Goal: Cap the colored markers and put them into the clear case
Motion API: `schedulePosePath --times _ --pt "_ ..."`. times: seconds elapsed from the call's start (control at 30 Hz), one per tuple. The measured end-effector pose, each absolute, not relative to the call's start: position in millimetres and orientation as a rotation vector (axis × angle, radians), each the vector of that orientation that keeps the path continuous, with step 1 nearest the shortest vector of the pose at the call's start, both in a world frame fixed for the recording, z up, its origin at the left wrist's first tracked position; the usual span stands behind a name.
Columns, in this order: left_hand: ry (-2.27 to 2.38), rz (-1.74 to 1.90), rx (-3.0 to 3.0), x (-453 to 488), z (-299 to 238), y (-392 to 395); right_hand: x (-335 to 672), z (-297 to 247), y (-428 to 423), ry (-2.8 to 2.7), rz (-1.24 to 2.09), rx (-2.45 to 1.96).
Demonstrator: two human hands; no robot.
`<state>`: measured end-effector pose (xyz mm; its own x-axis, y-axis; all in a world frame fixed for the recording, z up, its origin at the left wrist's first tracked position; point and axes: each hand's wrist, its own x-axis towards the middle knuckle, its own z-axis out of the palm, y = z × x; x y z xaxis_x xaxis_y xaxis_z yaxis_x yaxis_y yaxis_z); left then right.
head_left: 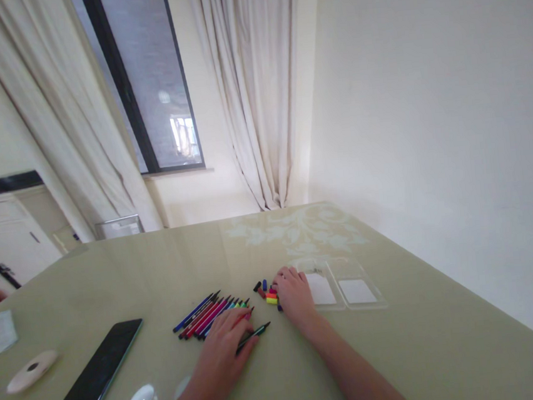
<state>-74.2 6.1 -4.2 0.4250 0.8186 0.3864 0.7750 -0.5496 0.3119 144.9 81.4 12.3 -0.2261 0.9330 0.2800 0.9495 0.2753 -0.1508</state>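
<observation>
Closed on a dark marker [262, 328], the left hand's grip [226, 342] pins it between thumb and fingers, its narrow end pointing off toward the right. Beyond and partly under the same hand, a row of colored markers [200, 314] lies side by side on the table [431, 341], slanted, with blue, red, magenta and green among them. The right hand [294, 291] rests over a small cluster of loose caps [272, 300], black, blue, brown, orange and yellow ones showing at its left edge; its fingertips are partly hidden, so I cannot tell whether its grip is clamped on one. Just to the right of that hand lies a clear plastic case [343, 308], opened flat, with a white panel in each half. Well to the left are a dark-screened phone or tablet [95, 375] and a pale oval object [32, 371].
</observation>
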Motion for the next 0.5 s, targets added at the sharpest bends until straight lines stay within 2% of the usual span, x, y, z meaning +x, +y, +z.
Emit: schedulePosePath --times 0.3,0.5 --pt "1.424 0.862 2.581 -71.1 -4.1 3.6 145.3 16.6 74.2 -2.143 0.155 -1.639" --pt "1.485 1.112 2.403 -71.2 -2.5 5.4 153.9 29.6 62.6 -1.884 0.636 -1.126"
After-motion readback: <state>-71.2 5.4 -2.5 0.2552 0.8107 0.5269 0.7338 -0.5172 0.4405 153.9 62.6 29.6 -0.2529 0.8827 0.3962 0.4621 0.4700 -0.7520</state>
